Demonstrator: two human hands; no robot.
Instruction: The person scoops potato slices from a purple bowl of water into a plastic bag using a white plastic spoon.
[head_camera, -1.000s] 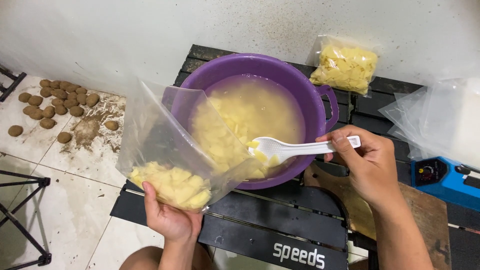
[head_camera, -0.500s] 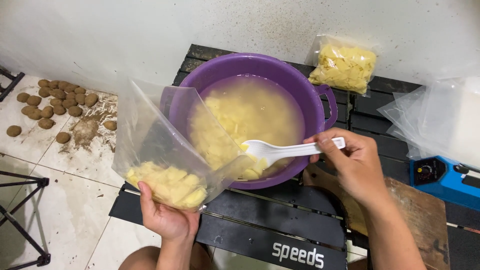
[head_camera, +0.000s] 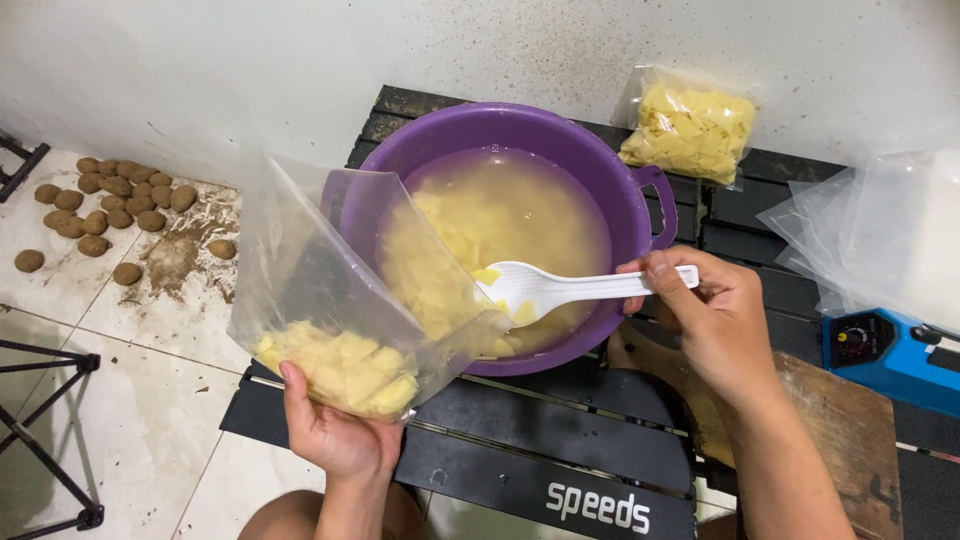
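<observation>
A purple basin (head_camera: 590, 180) holds cloudy water and yellow potato slices. My left hand (head_camera: 335, 435) holds a clear plastic bag (head_camera: 300, 270) from below, its mouth tilted toward the basin's near left rim; a heap of yellow slices (head_camera: 340, 365) lies at the bag's bottom. My right hand (head_camera: 705, 320) grips the handle of a white slotted spoon (head_camera: 560, 290). The spoon's head carries a few slices and sits right at the bag's mouth, over the basin's near edge.
The basin stands on a black slatted table (head_camera: 560, 470). A filled, closed bag of slices (head_camera: 690, 125) lies at the back. Empty clear bags (head_camera: 870, 240) and a blue sealing machine (head_camera: 885, 355) are on the right. Whole brown potatoes (head_camera: 110, 200) lie on the tiled floor at left.
The spoon has moved left from over the basin to the bag's mouth, still carrying slices. The bag has shifted slightly left and down in my left hand.
</observation>
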